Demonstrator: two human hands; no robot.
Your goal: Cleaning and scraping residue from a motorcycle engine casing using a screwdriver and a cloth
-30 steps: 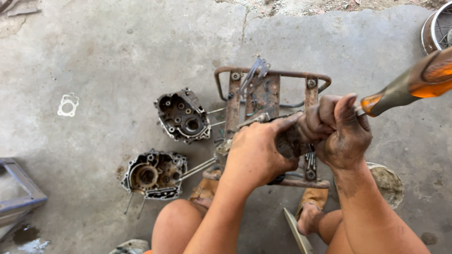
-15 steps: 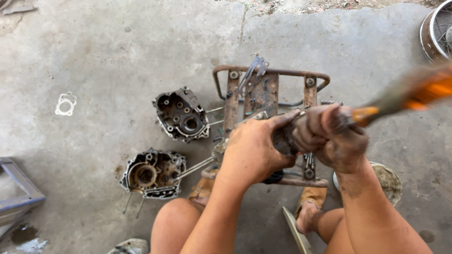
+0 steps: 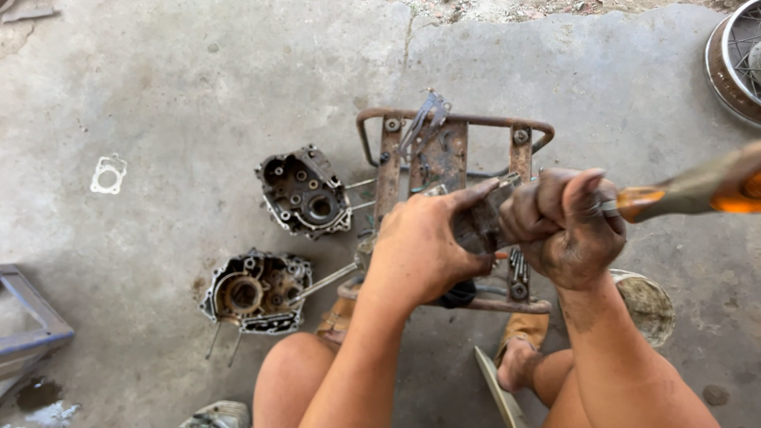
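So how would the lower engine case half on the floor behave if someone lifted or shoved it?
The lower case half looks like rigid cast metal, probably heavy. Its grimy surface may be slippery. Lying flat, it should scrape rather than roll, though its protruding studs could snag.

Your grease-smeared right hand (image 3: 567, 230) grips a glossy orange plastic tool handle (image 3: 697, 189). Your left hand (image 3: 420, 250) presses a dull, oily metal part (image 3: 476, 222). The stand (image 3: 456, 150) under it is rusty steel. Two engine case halves (image 3: 304, 192) (image 3: 255, 292) are grimy matt cast metal on the rough concrete floor (image 3: 174, 103).
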